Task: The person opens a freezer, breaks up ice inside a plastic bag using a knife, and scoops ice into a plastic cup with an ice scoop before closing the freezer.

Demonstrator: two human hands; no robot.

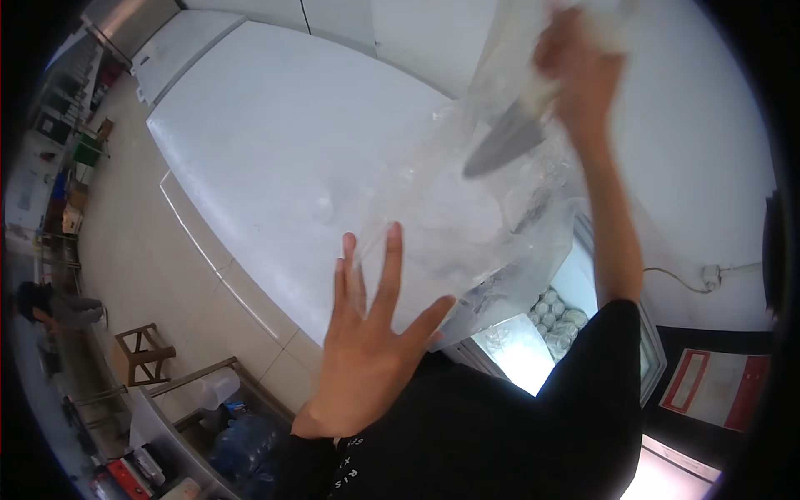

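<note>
Blade point(506, 143) held up by the blurred right hand point(575, 71), fingers wrapped round its pale handle point(540, 96), clear plastic point(529, 262) draped across a white surface point(267, 125), left hand point(367, 350) splayed, its fingers released

Ahead and to the left of the left hand point(367, 362) I see the broad white top point(258, 125) leaving a free way, but to that hand's right clear plastic point(537, 254) spreads across, the blade point(506, 142) slants from the right hand point(579, 62), and the wall point(700, 158) stands beyond.
</note>
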